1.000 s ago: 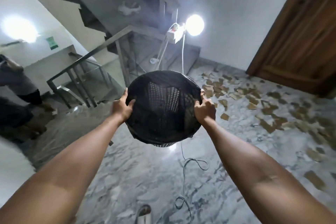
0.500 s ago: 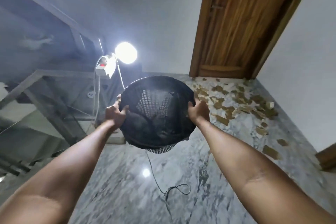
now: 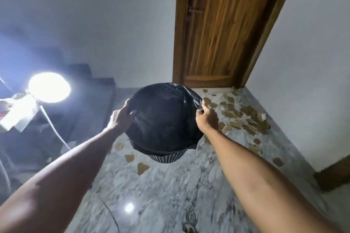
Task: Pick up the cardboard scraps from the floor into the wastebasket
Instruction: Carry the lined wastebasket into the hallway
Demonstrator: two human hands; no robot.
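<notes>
A mesh wastebasket (image 3: 164, 119) lined with a black plastic bag hangs in the air in front of me, its mouth tipped toward me. My left hand (image 3: 121, 117) grips its left rim and my right hand (image 3: 207, 117) grips its right rim. Brown cardboard scraps (image 3: 238, 117) lie scattered over the marble floor to the right of the basket, up to the door. Three more scraps (image 3: 142, 168) lie on the floor just below the basket's base.
A closed wooden door (image 3: 217, 28) stands ahead, with white walls on both sides. A bright lamp (image 3: 49, 87) on a stand with a white cable (image 3: 55, 130) glares at the left, in front of dark stairs. A thin black cord (image 3: 111, 215) runs across the floor.
My view has swung right and closer to the door. The basket, held in both hands, has moved with me toward the scraps, and the staircase has slid out to the left.
</notes>
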